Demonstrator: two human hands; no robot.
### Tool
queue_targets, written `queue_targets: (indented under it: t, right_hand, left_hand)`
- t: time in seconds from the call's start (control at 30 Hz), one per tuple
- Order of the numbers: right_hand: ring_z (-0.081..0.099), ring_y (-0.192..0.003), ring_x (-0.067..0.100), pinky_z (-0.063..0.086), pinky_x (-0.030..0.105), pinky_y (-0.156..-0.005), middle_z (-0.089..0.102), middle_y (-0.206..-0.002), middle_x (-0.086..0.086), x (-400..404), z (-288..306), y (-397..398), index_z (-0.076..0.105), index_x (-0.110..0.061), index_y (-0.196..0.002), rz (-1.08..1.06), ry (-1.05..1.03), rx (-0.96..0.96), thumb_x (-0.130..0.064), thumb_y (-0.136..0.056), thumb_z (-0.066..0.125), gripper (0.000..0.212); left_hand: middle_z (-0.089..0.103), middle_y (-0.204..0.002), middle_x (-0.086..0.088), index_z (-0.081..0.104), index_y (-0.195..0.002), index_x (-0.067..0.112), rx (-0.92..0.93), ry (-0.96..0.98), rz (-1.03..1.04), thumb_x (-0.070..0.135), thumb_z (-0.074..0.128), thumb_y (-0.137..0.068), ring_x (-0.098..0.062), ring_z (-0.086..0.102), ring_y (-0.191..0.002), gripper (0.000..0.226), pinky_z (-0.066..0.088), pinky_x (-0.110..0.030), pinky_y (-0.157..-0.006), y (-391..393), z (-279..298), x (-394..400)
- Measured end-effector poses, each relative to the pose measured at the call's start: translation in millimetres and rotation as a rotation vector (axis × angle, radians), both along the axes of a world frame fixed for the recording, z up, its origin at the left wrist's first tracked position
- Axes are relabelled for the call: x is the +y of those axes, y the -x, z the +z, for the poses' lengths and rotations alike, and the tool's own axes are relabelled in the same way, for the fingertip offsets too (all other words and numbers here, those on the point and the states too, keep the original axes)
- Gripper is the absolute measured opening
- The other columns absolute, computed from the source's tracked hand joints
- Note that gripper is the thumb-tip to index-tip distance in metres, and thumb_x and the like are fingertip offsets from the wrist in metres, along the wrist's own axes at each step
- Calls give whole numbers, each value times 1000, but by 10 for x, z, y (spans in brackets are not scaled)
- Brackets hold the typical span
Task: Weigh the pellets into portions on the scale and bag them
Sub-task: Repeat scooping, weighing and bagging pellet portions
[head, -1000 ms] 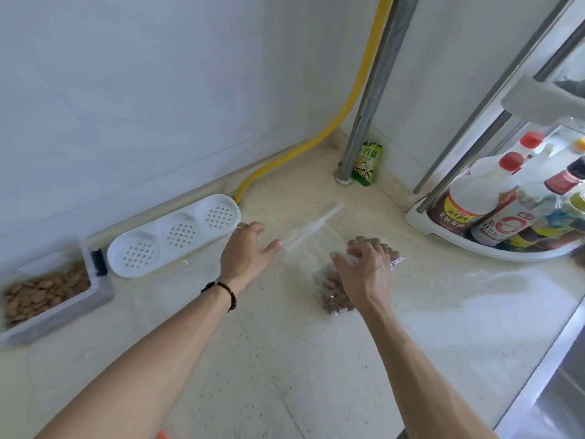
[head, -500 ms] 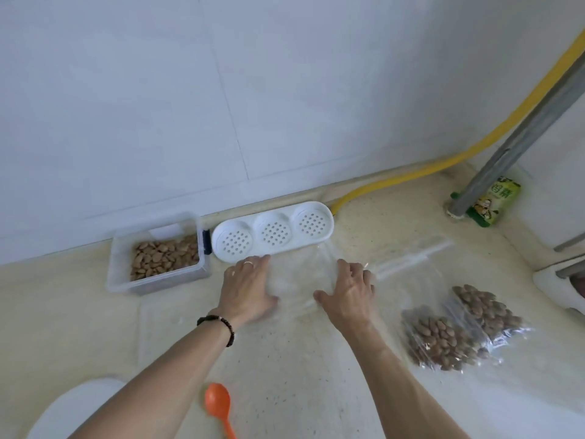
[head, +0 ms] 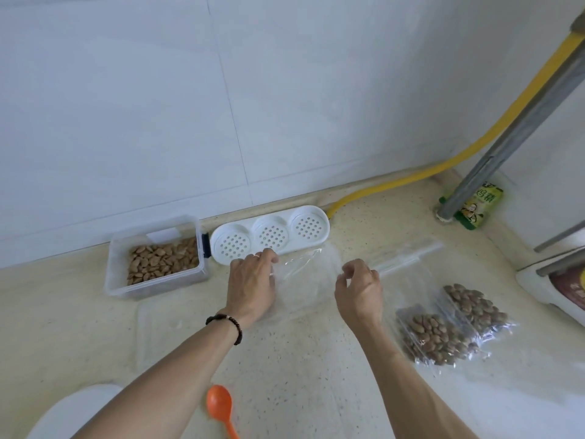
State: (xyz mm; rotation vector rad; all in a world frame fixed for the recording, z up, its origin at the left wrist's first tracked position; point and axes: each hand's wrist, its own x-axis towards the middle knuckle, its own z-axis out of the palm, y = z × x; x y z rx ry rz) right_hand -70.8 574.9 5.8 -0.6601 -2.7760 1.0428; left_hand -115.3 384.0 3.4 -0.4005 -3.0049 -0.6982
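Note:
An empty clear bag (head: 304,277) lies on the counter between my hands, its far corner lifted. My left hand (head: 251,286) rests on the bag's left side, with its fingertips curled on the edge. At the bag's right edge my right hand (head: 359,289) hovers with curled fingers, thumb and forefinger pinching the plastic. Two filled bags of brown pellets (head: 430,335) (head: 474,308) lie to the right. A clear box of pellets (head: 158,261) stands at the back left. An orange spoon (head: 220,407) lies near my left forearm.
A white perforated tray (head: 272,236) lies along the wall behind the bag. Another empty zip bag (head: 408,258) lies behind my right hand. A white round object (head: 72,413) is at the bottom left. A yellow hose (head: 395,182), a grey pipe (head: 506,134), a green packet (head: 478,204) and a white rack (head: 547,289) fill the right corner.
My view swung left from the bottle rack to the pellet box. Both hands left the filled bags and came onto the empty bag; my right hand then rose and curled at its edge.

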Motion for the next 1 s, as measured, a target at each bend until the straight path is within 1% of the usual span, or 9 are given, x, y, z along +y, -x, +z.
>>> queue_targets:
  t: [0.07, 0.13, 0.2, 0.3, 0.43, 0.5, 0.73, 0.87, 1.0]
  right_hand:
    - [63, -74, 24, 54, 40, -64, 65, -78, 4, -9, 132, -15, 56, -10, -117, -62, 153, 4, -6, -93, 48, 25]
    - [58, -62, 17, 49, 34, -57, 59, -65, 0, -59, 303, -52, 52, -11, -123, -107, 252, 5, -7, -92, 47, 31]
    - [57, -63, 14, 47, 30, -57, 57, -65, -4, -149, 491, -96, 50, -11, -125, -126, 307, 35, -14, -93, 51, 33]
    - [60, -73, 14, 44, 29, -61, 62, -76, -4, -381, 765, -166, 52, -13, -122, -143, 321, 87, -23, -92, 56, 32]
    - [60, -68, 14, 46, 24, -56, 65, -85, 4, -805, 1011, -359, 57, -21, -119, -67, 360, 91, -11, -88, 58, 33]
    - [62, -60, 10, 47, 22, -55, 67, -80, 7, -1089, 1054, -496, 64, -16, -114, 35, 421, 13, -5, -86, 60, 31]
    - [60, -50, 9, 46, 22, -52, 62, -65, 1, -2286, 714, -949, 70, -4, -101, 174, 505, -246, 4, -84, 61, 21]
    - [63, -56, 13, 50, 25, -57, 65, -72, 3, -2730, 448, -1158, 69, -7, -101, 168, 508, -318, 0, -85, 61, 19]
    - [65, -64, 16, 55, 31, -66, 72, -77, 8, -2853, 296, -1282, 69, -14, -99, 105, 467, -369, -6, -85, 65, 17]
  left_hand:
    - [61, -86, 8, 56, -106, 21, -144, -191, -13, 6, 61, -88, -10, 59, -76, 25, 47, -27, -74, 17, 136, -44]
    - [62, -85, 7, 59, -104, 25, -244, -349, -8, 7, 60, -89, -8, 60, -73, 24, 50, -21, -69, 18, 310, -153]
    - [62, -81, 7, 63, -101, 27, -292, -440, -13, 6, 60, -89, -6, 59, -66, 23, 47, -14, -63, -7, 474, -307]
    - [61, -69, 10, 65, -92, 31, -359, -490, -73, 6, 62, -88, -6, 59, -59, 25, 47, -18, -62, -62, 706, -647]
    - [64, -66, 0, 68, -90, 27, -411, -446, -153, 1, 61, -87, -6, 59, -59, 27, 51, -22, -68, -216, 890, -1275]
    - [62, -69, -4, 68, -89, 24, -428, -422, -159, -2, 62, -87, -4, 57, -57, 27, 49, -17, -65, -350, 909, -1655]
    - [56, -63, 14, 70, -85, 27, -450, -199, -58, 6, 62, -84, 5, 53, -56, 23, 41, -13, -60, -831, 757, -2946]
    - [59, -71, 15, 71, -91, 20, -410, -100, -10, 11, 59, -86, -6, 59, -71, 16, 45, -16, -66, -996, 634, -3310]
    - [63, -85, 11, 70, -95, 16, -321, -28, -33, 12, 54, -87, -15, 61, -90, 18, 49, -32, -82, -1064, 530, -3371]
